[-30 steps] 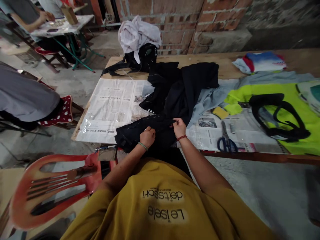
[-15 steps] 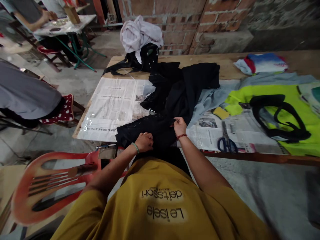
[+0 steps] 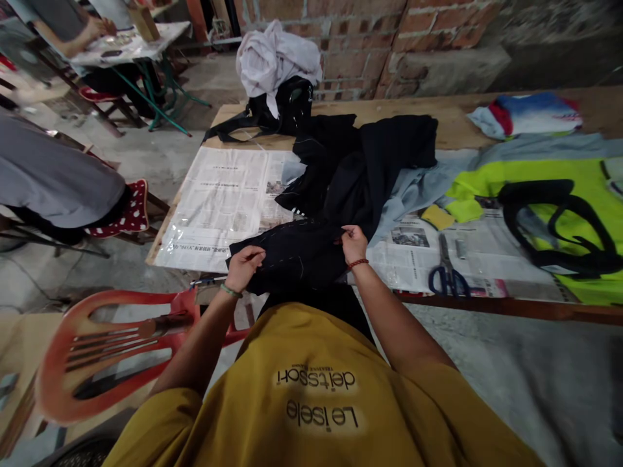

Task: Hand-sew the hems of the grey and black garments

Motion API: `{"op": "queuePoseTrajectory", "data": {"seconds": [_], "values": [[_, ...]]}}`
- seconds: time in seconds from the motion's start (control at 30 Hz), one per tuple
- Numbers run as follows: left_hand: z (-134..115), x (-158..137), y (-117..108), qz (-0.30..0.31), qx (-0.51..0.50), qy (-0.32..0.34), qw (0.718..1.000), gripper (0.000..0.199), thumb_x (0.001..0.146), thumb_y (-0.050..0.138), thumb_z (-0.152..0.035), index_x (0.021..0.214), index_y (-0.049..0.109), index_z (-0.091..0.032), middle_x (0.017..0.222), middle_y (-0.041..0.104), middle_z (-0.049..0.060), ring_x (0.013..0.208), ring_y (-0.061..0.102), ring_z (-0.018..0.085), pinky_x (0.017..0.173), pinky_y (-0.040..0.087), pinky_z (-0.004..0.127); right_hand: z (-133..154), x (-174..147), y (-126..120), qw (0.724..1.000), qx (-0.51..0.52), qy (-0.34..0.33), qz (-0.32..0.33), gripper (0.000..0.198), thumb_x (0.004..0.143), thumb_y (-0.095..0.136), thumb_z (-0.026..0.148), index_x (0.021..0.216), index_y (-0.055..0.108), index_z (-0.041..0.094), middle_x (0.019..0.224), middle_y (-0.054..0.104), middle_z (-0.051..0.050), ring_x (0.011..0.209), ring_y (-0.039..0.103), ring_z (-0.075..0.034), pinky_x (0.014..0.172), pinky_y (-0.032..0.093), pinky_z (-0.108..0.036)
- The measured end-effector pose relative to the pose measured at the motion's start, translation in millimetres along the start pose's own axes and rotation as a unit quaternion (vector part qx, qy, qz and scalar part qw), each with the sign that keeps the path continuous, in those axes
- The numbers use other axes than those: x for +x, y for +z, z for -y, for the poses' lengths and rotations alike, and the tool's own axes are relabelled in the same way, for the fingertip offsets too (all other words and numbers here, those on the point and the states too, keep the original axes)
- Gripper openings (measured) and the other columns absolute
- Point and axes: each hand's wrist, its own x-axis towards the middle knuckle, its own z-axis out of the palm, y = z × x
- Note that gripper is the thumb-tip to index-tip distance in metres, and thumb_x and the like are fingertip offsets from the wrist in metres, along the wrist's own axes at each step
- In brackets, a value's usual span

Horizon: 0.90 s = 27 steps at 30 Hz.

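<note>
A black garment [image 3: 296, 259] with pale stitch lines is spread over the table's near edge, and more of its dark cloth is bunched up behind. At its left end my left hand [image 3: 246, 266] is closed, thumb and fingers pinching the cloth. My right hand [image 3: 354, 245] pinches the same garment at its right side, fingertips together. Whether a needle or thread is in those fingertips is too small to make out. To the right lie scissors [image 3: 445, 272] with dark blue handles and a small yellow piece [image 3: 438, 217].
Newspaper [image 3: 219, 194] under clear plastic covers the wooden table [image 3: 452, 133]. A black bag [image 3: 285, 107] with white cloth on it stands at the back. Neon-yellow fabric [image 3: 535, 175] and a black strap [image 3: 581, 246] lie right. A red plastic chair [image 3: 111, 350] is at my left; people sit beyond.
My left hand has moved left along the garment to its left end, uncovering the stitched cloth between my hands. My right hand stays at nearly the same spot on the cloth.
</note>
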Motion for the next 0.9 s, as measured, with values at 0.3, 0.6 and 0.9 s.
{"op": "queuePoseTrajectory", "data": {"seconds": [0.3, 0.6, 0.9], "values": [[-16, -7, 58, 0.082, 0.444, 0.003, 0.892, 0.014, 0.088, 0.059, -0.023, 0.094, 0.072, -0.022, 0.105, 0.064, 0.007, 0.082, 0.065, 0.017, 0.064, 0.046, 0.025, 0, -2, 1, 1.0, -0.003, -0.004, -0.011, 0.016, 0.07, 0.052, 0.025, 0.085, 0.054, 0.022, 0.071, 0.061, 0.003, 0.057, 0.06, -0.015, 0.056, 0.055, -0.03], [1, -1, 15, 0.279, 0.224, 0.096, 0.929, 0.008, 0.073, 0.071, -0.023, 0.066, 0.067, -0.02, 0.083, 0.058, 0.001, 0.077, 0.058, 0.013, 0.074, 0.05, 0.024, -9, 7, 3, 1.0, -0.001, 0.009, -0.027, 0.015, 0.071, 0.052, 0.023, 0.086, 0.055, 0.022, 0.07, 0.06, 0.003, 0.059, 0.061, -0.015, 0.056, 0.057, -0.032], [26, -35, -90, 0.153, -0.18, -0.038, 0.971, 0.038, 0.068, 0.081, -0.048, 0.064, 0.06, -0.017, 0.076, 0.061, 0.003, 0.07, 0.061, 0.014, 0.066, 0.051, 0.027, -15, 18, -2, 1.0, 0.015, 0.002, -0.024, 0.012, 0.077, 0.058, 0.028, 0.085, 0.051, 0.022, 0.065, 0.057, 0.004, 0.055, 0.059, -0.013, 0.049, 0.056, -0.028]]}}
